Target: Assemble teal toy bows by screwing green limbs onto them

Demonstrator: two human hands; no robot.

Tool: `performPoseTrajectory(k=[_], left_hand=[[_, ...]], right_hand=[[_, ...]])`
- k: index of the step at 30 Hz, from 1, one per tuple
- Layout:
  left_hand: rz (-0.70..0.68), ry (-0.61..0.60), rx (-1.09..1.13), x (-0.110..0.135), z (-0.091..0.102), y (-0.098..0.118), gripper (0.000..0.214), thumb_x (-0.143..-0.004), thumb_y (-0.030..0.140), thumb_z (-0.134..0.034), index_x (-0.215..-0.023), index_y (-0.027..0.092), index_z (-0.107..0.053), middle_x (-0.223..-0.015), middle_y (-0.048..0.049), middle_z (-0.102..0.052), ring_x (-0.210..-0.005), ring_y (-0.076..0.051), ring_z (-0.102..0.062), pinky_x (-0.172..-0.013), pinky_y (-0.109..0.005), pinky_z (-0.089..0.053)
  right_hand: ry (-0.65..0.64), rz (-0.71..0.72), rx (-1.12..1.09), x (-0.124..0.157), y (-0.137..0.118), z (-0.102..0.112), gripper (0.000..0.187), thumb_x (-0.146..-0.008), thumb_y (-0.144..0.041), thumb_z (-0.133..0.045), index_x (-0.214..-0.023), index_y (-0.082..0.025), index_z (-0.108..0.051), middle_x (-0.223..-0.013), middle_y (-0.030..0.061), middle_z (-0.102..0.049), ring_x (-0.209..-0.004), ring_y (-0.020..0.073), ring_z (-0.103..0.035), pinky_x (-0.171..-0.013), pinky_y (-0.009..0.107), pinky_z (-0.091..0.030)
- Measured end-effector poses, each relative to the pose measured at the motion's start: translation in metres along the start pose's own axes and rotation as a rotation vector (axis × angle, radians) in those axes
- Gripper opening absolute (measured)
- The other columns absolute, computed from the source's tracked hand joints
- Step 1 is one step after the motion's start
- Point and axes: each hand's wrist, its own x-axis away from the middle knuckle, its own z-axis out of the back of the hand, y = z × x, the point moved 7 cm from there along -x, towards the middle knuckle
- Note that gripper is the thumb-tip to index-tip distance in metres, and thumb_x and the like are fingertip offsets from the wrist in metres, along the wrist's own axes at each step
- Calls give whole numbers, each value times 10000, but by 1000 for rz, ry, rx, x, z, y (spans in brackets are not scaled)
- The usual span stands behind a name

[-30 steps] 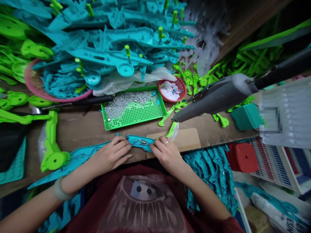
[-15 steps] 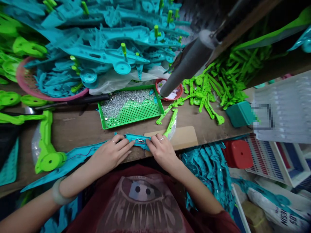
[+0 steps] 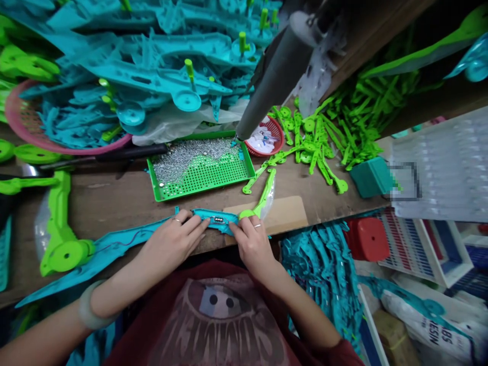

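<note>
Grey tool (image 3: 276,76) has swung left to the tray (image 3: 213,178) corner. Left hand (image 3: 177,231) and right hand (image 3: 254,244), apart, grip the shell (image 3: 122,240) (silvery bit (image 3: 218,220) between them) along the table (image 3: 107,198) edge.

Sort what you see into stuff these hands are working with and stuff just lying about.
Seemingly part of the job:
long blue part, under the left hand and right hand
small metallic piece between the hands
green piece by the right hand

Apparently lying about, untouched:
green tray of metal bits
red basket of white pieces
teal box
</note>
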Motion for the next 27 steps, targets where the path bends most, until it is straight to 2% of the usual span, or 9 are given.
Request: performPoseTrajectory(k=[5, 10, 13, 17, 20, 23, 27], left_hand=[[-8, 4, -5, 0, -1, 1, 297, -989, 209, -525, -1229, 101, -664, -927, -114, -657, -920, -295, -568, -760, -426, -488], [-38, -6, -67, 0, 0, 4, 295, -983, 190, -511, -1214, 96, -669, -932, -123, -661, -889, -297, -572, -741, -435, -502], [-9, -4, -98, -6, 5, 5, 276, -993, 212, -485, -1149, 111, -689, -974, -141, -669, -893, -298, -586, -762, -453, -508], [-49, 104, 21, -22, 21, 14, 241, -1004, 262, -496, -1025, 125, -693, -1112, -149, -692, -1009, -294, -607, -852, -450, -507], [-113, 93, 139, -34, 19, 20, 205, -1003, 225, -489, -1045, 161, -679, -1128, -111, -714, -1091, -279, -611, -912, -442, -494], [-139, 22, 175, -40, 9, 20, 180, -994, 184, -487, -983, 183, -666, -1094, -95, -723, -1078, -269, -625, -938, -448, -485], [-205, -2, 184, -44, 5, 18, 149, -993, 158, -497, -932, 190, -630, -1099, -77, -723, -1091, -253, -623, -956, -433, -470]], right_hand=[[27, -94, -57, 4, 0, -1, 303, -990, -108, -455, -1175, -146, -691, -898, 99, -590, -861, 245, -430, -722, 375, -340], [-56, -157, -95, 0, 0, -2, 299, -987, -112, -466, -1169, -175, -694, -935, 97, -584, -890, 247, -428, -740, 375, -334], [-94, -153, -63, -2, -1, -2, 294, -988, -126, -472, -1184, -167, -687, -959, 110, -594, -912, 255, -439, -777, 388, -357], [-74, -112, -33, -2, -2, -1, 287, -991, -142, -477, -1200, -150, -674, -986, 114, -619, -901, 254, -463, -767, 388, -372], [-67, -73, -15, -3, -2, 0, 276, -1006, -151, -465, -1191, -132, -669, -974, 111, -632, -900, 249, -489, -772, 393, -390], [-69, -3, -6, -6, -3, 2, 243, -1009, -126, -452, -1088, -129, -681, -916, 96, -639, -889, 239, -513, -757, 387, -396], [11, 59, -35, -10, -4, 9, 228, -998, -120, -472, -857, -174, -643, -805, 57, -635, -830, 227, -527, -715, 373, -385]])
